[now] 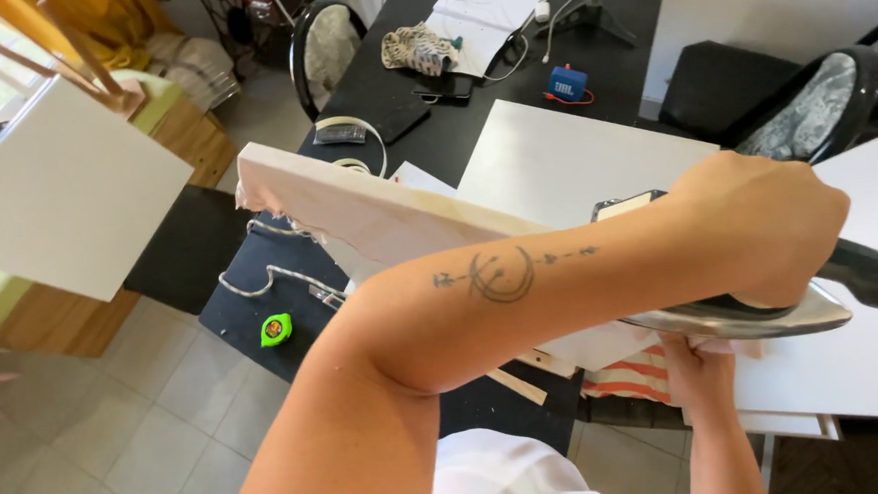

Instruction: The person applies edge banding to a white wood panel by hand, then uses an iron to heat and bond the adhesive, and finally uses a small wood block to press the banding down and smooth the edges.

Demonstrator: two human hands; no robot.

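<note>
My left hand (764, 230) reaches across my body and grips the handle of a clothes iron (763, 317). The iron's shiny soleplate faces down and its black body runs off to the right. It rests on the near end of a long white stretched canvas (357, 206), which lies tilted across the black table (433, 127). My right hand (698, 366) sits just below the iron. It holds the canvas's near edge, where loose fabric shows. My left forearm hides part of the canvas.
Another white canvas (564, 155) lies flat behind, and a white panel (865, 355) to the right. A green tape measure (276, 330), a tape roll (353, 131), a blue speaker (568, 83) and an open notebook (482, 9) are on the table. An easel holding a white canvas (55, 187) stands left. A striped cloth (631, 377) lies underneath.
</note>
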